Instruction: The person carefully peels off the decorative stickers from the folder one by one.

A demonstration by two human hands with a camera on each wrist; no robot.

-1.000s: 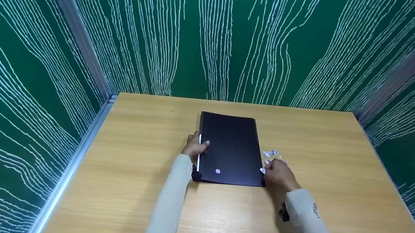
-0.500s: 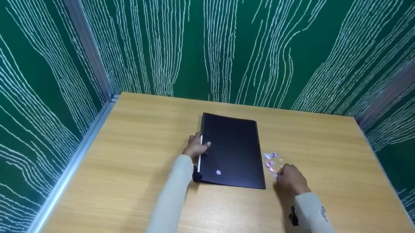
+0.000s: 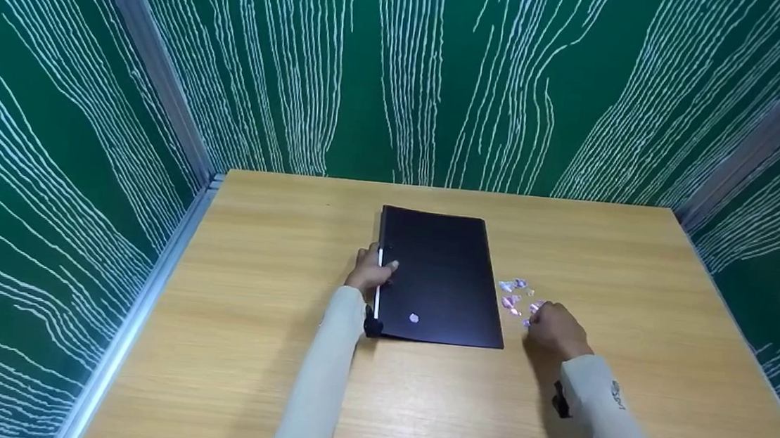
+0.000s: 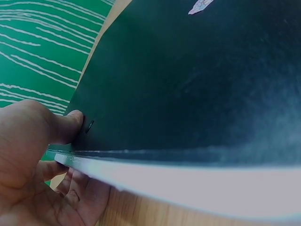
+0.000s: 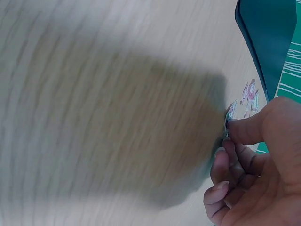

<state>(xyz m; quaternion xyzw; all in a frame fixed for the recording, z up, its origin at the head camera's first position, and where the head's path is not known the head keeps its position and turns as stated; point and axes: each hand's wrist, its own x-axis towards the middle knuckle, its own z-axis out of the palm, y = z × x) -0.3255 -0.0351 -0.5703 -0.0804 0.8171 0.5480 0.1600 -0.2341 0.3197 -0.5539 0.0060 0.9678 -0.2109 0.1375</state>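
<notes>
A black folder [image 3: 442,273] lies on the wooden table with a white strip along its left edge. My left hand [image 3: 370,271] grips that edge; in the left wrist view the thumb [image 4: 70,126] presses on the cover and the other fingers are under the white edge. One small pale sticker [image 3: 414,318] is on the lower left of the cover. Right of the folder, several small pink and purple sticker-like cutouts [image 3: 510,302] lie loosely grouped. Beside them my right hand [image 3: 558,330] pinches a small cutout [image 5: 231,112] between thumb and forefinger, close over the table.
The wooden table [image 3: 247,319] reaches back to green walls [image 3: 358,103] with wavy white lines. Grey metal posts [image 3: 156,64] stand at the corners. Each wrist carries a small black device [image 3: 561,400].
My right hand has moved away from the folder's right edge, further right, uncovering more of the loose cutouts. The left hand keeps its grip on the folder.
</notes>
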